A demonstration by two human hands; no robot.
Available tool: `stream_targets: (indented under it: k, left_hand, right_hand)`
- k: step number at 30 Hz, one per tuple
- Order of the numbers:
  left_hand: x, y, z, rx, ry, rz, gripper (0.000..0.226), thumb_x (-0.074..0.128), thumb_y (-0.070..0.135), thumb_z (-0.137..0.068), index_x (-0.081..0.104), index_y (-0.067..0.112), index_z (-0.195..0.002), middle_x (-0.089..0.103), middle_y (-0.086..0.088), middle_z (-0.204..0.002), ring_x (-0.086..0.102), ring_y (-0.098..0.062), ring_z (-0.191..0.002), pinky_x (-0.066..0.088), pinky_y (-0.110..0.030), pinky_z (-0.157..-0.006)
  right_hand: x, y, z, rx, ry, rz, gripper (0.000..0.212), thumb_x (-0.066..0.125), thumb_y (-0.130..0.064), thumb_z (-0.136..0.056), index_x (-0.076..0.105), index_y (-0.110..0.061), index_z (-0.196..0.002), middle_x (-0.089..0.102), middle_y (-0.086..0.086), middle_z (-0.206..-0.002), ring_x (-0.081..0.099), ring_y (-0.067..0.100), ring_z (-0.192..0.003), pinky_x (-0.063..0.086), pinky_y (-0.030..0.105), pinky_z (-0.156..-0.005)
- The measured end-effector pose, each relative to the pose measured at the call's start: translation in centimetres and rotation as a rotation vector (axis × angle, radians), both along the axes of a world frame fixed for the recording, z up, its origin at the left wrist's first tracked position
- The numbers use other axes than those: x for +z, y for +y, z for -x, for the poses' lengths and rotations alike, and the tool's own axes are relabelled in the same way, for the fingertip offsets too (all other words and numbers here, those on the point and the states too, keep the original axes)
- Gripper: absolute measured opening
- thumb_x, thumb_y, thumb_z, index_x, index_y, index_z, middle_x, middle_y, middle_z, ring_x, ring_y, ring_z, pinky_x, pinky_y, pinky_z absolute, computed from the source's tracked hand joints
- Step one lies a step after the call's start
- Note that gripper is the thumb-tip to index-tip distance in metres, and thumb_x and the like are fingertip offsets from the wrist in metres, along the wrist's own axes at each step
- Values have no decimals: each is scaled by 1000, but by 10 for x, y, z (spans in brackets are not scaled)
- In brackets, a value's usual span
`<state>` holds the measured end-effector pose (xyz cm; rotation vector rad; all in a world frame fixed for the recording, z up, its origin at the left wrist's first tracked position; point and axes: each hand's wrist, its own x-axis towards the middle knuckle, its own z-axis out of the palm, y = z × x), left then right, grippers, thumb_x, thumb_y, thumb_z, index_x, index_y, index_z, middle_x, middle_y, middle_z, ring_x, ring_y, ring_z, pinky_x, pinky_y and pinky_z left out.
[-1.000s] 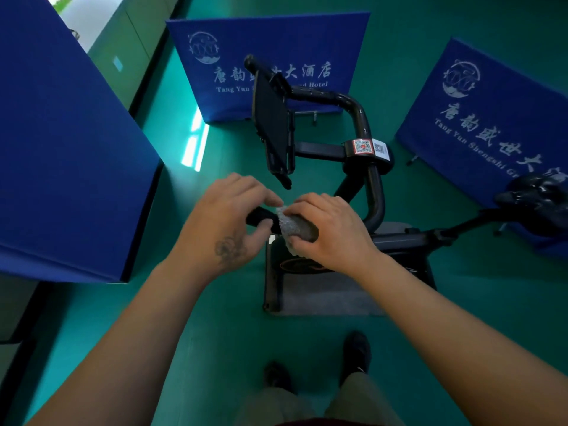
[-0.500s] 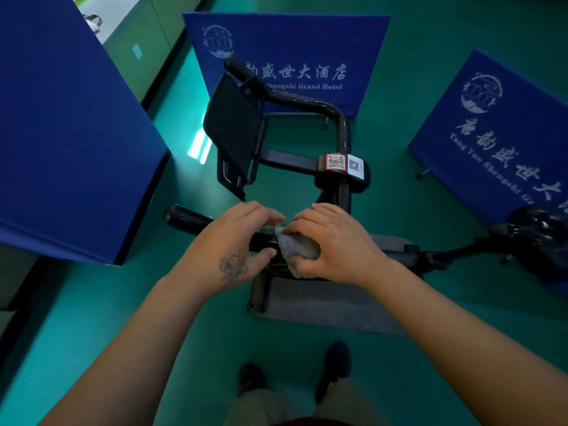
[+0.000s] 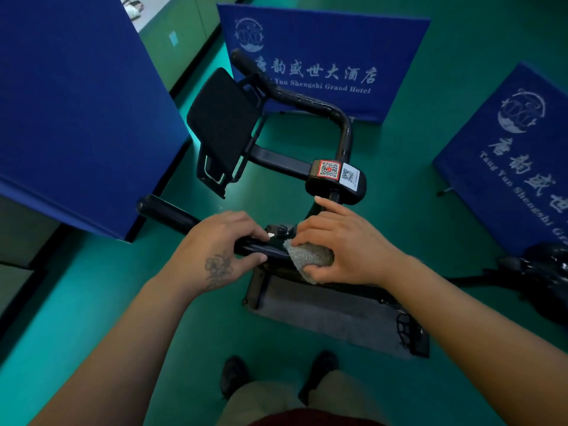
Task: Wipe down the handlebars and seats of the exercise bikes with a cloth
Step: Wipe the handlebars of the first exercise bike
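Note:
A black exercise bike stands in front of me with its near handlebar [image 3: 172, 213] running from the left toward the centre. My left hand [image 3: 221, 256] grips this bar from above, thumb underneath. Just to its right, my right hand [image 3: 341, 247] wraps a grey textured cloth [image 3: 307, 256] round the same bar, index finger stretched out toward the stem. The far handlebar [image 3: 307, 99] curves away behind a black tablet holder [image 3: 222, 124]. The bike's black seat [image 3: 550, 272] shows at the right edge.
Blue banner panels stand at left [image 3: 76, 118], behind [image 3: 322, 56] and at right [image 3: 507, 155] of the bike. A QR-code sticker [image 3: 330, 169] sits on the stem clamp. A grey mat [image 3: 332, 318] lies under the bike on the green floor. My feet are below.
My right hand with the cloth has slid right along the near bar, away from my left hand, and its index finger has lifted. More of the bar's left end shows.

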<state>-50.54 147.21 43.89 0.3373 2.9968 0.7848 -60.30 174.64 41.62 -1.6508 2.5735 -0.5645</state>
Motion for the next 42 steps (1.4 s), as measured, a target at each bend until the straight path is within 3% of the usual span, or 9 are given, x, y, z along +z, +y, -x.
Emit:
stream_targets:
  k: [10,15,18,23,30,35,39,42]
  left_hand:
    - [2,12,-1,77,-10,-19,23,86,42,-85,76,36,-105,65,21,-98,57,-2,-94,51,-33,-87]
    - [1,21,-5,128,9,2,22,76,54,-87,74,39,-103,62,23,-98,55,-2,-93,46,-31,-85]
    - [-1,26,-7,162,17,-5,26,69,59,-87,74,39,-102,61,24,-98,55,-3,-94,44,-30,-85]
    - [-3,33,-7,230,26,0,28,67,62,-89,74,38,-101,62,24,-96,55,-4,-94,47,-35,-87]
    - [1,49,0,320,3,22,29,60,68,-89,70,41,-95,66,25,-90,60,-4,-89,51,-44,-89]
    - [4,62,7,342,-25,-39,29,59,70,-89,69,44,-96,67,28,-94,64,-2,-97,52,-49,-97]
    - [9,84,14,382,-12,-287,24,69,61,-93,74,37,-96,72,23,-97,67,-2,-99,55,-39,-96]
    - [13,99,18,409,-51,-498,34,63,61,-98,77,31,-96,76,10,-96,71,-10,-97,56,-44,-95]
  right_hand:
    - [11,20,53,223,59,-96,55,69,-26,-73,73,-26,-128,65,-9,-137,59,15,-131,18,48,-131]
    - [10,21,76,227,235,-108,53,65,-25,-72,75,-32,-124,67,-15,-134,33,21,-157,13,59,-129]
    - [9,21,85,208,307,-96,52,62,-26,-72,76,-33,-122,68,-18,-131,28,23,-159,9,64,-128]
    - [2,25,88,205,342,-14,47,65,-25,-75,76,-34,-120,70,-19,-125,37,23,-154,11,65,-126]
    - [-4,35,85,128,288,105,39,68,-20,-83,76,-34,-118,73,-17,-122,51,21,-142,21,61,-124]
    - [0,39,75,10,215,205,29,70,-22,-87,76,-31,-113,74,-17,-115,58,18,-132,26,57,-120]
    - [6,43,55,-104,1,357,35,74,-18,-87,76,-29,-120,71,-16,-125,61,11,-128,38,50,-113]
    - [9,43,37,-170,-260,487,39,76,-8,-90,75,-25,-125,62,-10,-140,59,9,-130,51,41,-105]
